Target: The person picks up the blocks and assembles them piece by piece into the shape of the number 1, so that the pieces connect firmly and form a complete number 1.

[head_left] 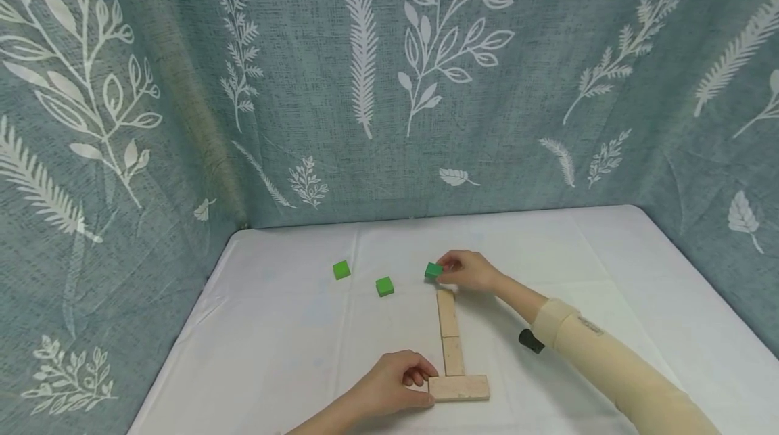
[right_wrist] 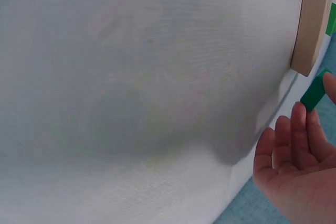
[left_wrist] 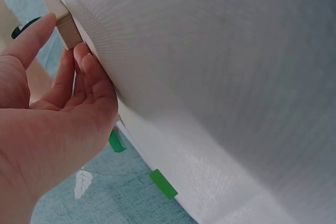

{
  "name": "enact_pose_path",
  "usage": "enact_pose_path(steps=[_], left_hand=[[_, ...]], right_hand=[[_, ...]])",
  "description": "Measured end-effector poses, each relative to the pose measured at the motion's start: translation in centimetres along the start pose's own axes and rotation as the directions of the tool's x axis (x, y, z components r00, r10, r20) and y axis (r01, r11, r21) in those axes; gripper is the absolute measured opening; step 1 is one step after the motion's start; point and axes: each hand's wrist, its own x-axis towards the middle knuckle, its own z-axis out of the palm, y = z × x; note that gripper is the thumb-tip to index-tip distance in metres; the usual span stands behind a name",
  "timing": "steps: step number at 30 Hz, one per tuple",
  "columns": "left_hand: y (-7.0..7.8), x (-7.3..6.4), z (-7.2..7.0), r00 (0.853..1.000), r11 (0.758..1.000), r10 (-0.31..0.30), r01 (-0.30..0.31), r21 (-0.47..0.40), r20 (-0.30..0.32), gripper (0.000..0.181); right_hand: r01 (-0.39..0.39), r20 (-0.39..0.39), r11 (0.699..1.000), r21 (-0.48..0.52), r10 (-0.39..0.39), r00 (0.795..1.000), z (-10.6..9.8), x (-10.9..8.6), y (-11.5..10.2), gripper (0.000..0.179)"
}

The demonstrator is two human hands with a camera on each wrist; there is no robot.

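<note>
Between the thumb and fingertips of my right hand (head_left: pixel 471 271) is a dark green block (head_left: pixel 433 270), held just beyond the far end of a row of wooden blocks. The right wrist view also shows this pinch on the green block (right_wrist: pixel 314 94). My left hand (head_left: pixel 392 382) holds the left end of a crosswise wooden block (head_left: pixel 459 388), thumb on the near corner and fingers at the far corner. From that block, two wooden blocks, a nearer one (head_left: pixel 453 356) and a farther one (head_left: pixel 447 313), run away end to end, making an upside-down T.
Two lighter green blocks lie left of the row, one nearer (head_left: pixel 385 286) and one farther left (head_left: pixel 341 270). A small black object (head_left: pixel 531 341) rests beside the right forearm. Patterned curtains (head_left: pixel 292 83) surround the white table (head_left: pixel 262 327) at the back and sides.
</note>
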Motion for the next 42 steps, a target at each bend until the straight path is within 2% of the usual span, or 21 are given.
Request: enact_pose_path(steps=[14, 26, 42], left_hand=[[0.0, 0.0, 0.1, 1.000, 1.000, -0.011, 0.011, 0.006, -0.004, 0.024], [0.0, 0.0, 0.0, 1.000, 1.000, -0.025, 0.025, 0.008, -0.001, 0.024], [0.0, 0.1, 0.0, 1.000, 1.000, -0.031, 0.031, 0.002, 0.004, 0.024]], right_hand=[[0.008, 0.001, 1.000, -0.014, -0.008, 1.000, 0.2, -1.1, 0.4, 0.032], [-0.022, 0.011, 1.000, 0.016, 0.022, 1.000, 0.4, -1.3, 0.6, 0.031], [-0.016, -0.002, 1.000, 0.026, 0.016, 1.000, 0.6, -1.6, 0.9, 0.030]])
